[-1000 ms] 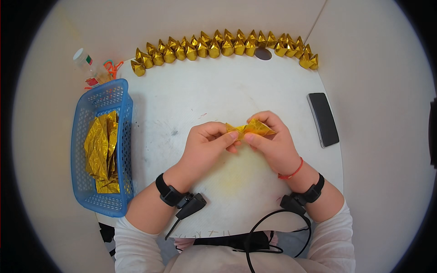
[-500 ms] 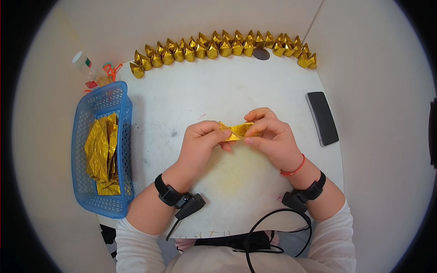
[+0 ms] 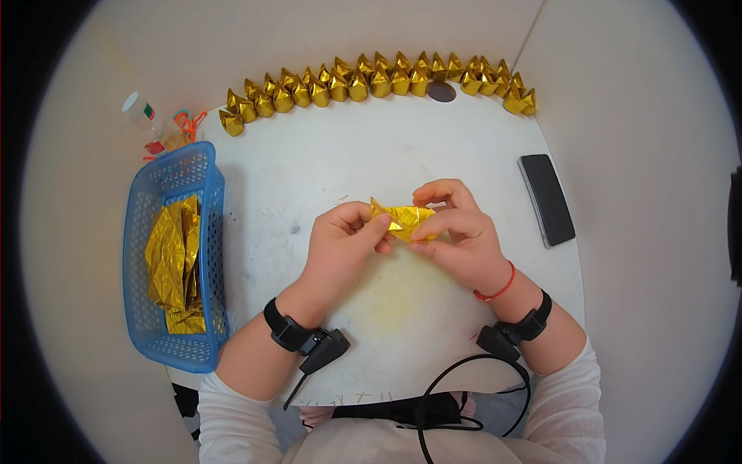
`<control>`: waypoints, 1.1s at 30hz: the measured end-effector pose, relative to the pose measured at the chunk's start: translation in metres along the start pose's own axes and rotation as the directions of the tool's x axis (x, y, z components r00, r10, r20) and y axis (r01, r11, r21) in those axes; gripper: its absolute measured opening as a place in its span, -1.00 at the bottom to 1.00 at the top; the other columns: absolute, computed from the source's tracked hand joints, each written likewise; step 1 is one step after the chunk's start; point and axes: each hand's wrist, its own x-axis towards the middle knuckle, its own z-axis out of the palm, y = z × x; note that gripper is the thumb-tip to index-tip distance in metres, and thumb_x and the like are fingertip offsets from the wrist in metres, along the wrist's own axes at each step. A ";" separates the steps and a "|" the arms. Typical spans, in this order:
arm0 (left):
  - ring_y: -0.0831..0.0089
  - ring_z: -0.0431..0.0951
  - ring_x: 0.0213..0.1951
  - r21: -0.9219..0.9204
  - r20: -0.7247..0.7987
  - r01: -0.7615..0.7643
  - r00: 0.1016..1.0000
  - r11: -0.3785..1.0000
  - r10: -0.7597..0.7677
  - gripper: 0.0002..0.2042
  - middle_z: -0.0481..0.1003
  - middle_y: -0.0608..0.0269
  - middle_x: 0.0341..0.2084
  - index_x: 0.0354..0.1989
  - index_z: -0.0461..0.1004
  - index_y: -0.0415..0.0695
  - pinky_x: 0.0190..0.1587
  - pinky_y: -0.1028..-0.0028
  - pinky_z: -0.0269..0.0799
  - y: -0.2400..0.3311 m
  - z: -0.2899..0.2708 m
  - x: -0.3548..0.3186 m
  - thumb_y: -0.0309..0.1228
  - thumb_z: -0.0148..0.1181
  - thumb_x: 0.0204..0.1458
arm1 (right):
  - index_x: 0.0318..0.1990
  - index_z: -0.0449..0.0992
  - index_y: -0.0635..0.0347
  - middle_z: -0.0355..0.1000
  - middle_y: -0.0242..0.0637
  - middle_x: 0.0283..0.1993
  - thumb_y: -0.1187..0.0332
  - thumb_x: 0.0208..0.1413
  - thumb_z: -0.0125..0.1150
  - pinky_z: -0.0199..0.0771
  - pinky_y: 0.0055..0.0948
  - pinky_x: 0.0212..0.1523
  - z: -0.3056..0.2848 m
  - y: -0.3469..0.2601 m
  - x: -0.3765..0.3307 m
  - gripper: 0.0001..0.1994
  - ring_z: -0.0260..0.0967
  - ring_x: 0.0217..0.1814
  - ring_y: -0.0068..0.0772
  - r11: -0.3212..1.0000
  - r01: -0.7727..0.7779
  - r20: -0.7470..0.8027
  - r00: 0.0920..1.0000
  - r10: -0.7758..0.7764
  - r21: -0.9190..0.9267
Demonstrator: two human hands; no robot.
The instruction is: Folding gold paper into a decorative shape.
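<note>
Between my two hands, above the middle of the white table, is a partly folded piece of gold foil paper (image 3: pixel 405 219). My left hand (image 3: pixel 346 237) pinches its left end, thumb on top and fingers curled beneath. With thumb and forefinger, my right hand (image 3: pixel 460 228) grips its right end; the other fingers arch above it. Part of the paper is hidden behind the fingers. To the left, a blue perforated plastic basket (image 3: pixel 209 271) holds a stack of gold foil sheets (image 3: pixel 171 259). Folded gold paper ingots (image 3: pixel 318 93) stand in a curved double row along the far edge.
A dark phone (image 3: pixel 547 199) lies at the right. Beside the ingots is a dark round disc (image 3: pixel 441 92). Behind the basket are a clear bottle with a white cap (image 3: pixel 139 110) and orange-handled scissors (image 3: pixel 187 124). A black cable (image 3: pixel 430 387) loops near the front edge.
The gold paper has been turned and opened a little between my fingers, showing more of its face. My right thumb and forefinger have shifted slightly left along it.
</note>
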 end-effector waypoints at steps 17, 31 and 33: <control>0.51 0.62 -0.34 0.254 0.215 -0.044 0.976 0.966 -0.013 -0.92 0.61 0.16 -0.35 -0.25 0.55 -0.31 -0.24 0.55 0.55 0.001 0.004 -0.004 -0.56 0.22 0.13 | -0.30 0.54 0.31 0.47 -0.34 -0.20 0.59 0.05 0.30 0.48 -0.57 -0.15 -0.003 0.006 -0.001 -0.92 0.43 -0.23 -0.56 0.840 -0.348 -0.046 0.914 0.402 0.416; 0.44 0.65 -0.32 -0.021 0.200 0.017 0.980 1.000 -0.012 -0.94 0.62 0.04 -0.31 -0.28 0.51 -0.31 -0.23 0.54 0.59 0.003 0.001 -0.004 -0.58 0.20 0.13 | -0.24 0.50 0.34 0.50 -0.32 -0.16 0.52 0.16 0.23 0.48 -0.54 -0.05 0.009 -0.006 -0.005 -0.92 0.46 -0.12 -0.57 0.732 -0.439 0.050 0.872 0.487 0.520; 0.42 0.65 -0.33 0.002 0.199 0.012 0.980 1.000 -0.012 -0.96 0.62 0.04 -0.34 -0.32 0.52 -0.30 -0.23 0.51 0.59 0.003 0.001 -0.005 -0.58 0.21 0.12 | -0.26 0.50 0.33 0.49 -0.35 -0.19 0.52 0.15 0.24 0.47 -0.56 -0.09 0.009 -0.001 -0.007 -0.93 0.44 -0.16 -0.59 0.736 -0.414 0.043 0.884 0.465 0.536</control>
